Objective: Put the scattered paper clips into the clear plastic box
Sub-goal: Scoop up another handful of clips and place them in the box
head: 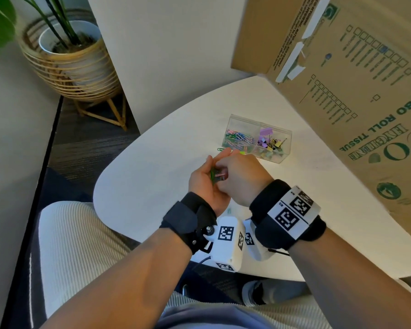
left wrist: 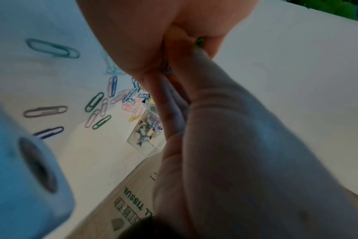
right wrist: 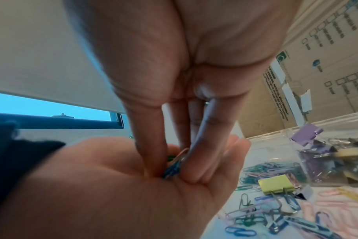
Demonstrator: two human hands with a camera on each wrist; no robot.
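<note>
Cupped palm-up as a tray, left hand; right hand with fingers clamped on coloured wire paper clips, probably to carry several at once; more scattered clips on white tabletop; beyond, clear plastic divided box, part-filled, within easy reach.

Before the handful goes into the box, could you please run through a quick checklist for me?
1. Clips in grip: right hand pinches a bunch of paper clips over the left hand palm: ok.
2. Clear plastic box open on top: ok.
3. Paper-clip compartment has room: ok.
4. Table cleared: not ok, loose paper clips remain.
5. Clips hidden under hands: cannot tell.
</note>
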